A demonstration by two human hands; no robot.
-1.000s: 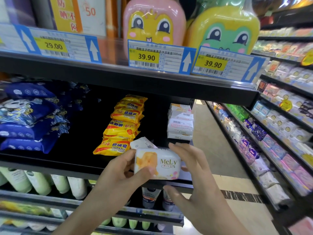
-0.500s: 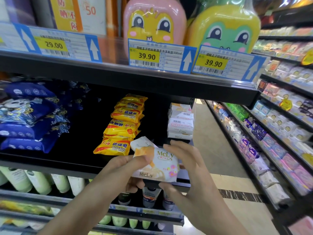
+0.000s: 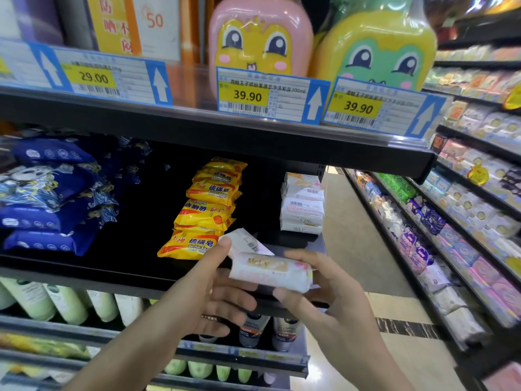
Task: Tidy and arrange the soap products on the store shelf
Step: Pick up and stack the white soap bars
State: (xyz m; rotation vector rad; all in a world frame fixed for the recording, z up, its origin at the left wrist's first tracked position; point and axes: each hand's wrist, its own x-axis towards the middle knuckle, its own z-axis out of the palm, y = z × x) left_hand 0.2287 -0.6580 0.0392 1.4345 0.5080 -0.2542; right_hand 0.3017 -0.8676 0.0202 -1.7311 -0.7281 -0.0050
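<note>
Both hands hold a white MeLy soap bar (image 3: 270,273) in front of the black shelf edge (image 3: 84,273). The bar lies flat, its narrow labelled side facing me. My left hand (image 3: 214,289) grips its left end with the thumb on top. My right hand (image 3: 324,294) holds its right end, fingers curled round it. Behind it a second white MeLy bar (image 3: 244,244) lies loose and tilted on the shelf. A stack of white MeLy bars (image 3: 302,204) stands at the shelf's right end. A pile of yellow sulfur soap packs (image 3: 205,207) sits in the middle.
Blue packs (image 3: 48,198) are heaped at the shelf's left. The shelf above carries price tags (image 3: 245,94) and cartoon bottles (image 3: 259,43). White-green bottles (image 3: 64,303) and tubes (image 3: 253,328) stand below. An aisle floor (image 3: 355,244) and another stocked shelving run (image 3: 451,221) lie to the right.
The soap bar in my hands has been turned from face-up towards me to lying flat, with its narrow side now facing me. Both hands kept hold of it.
</note>
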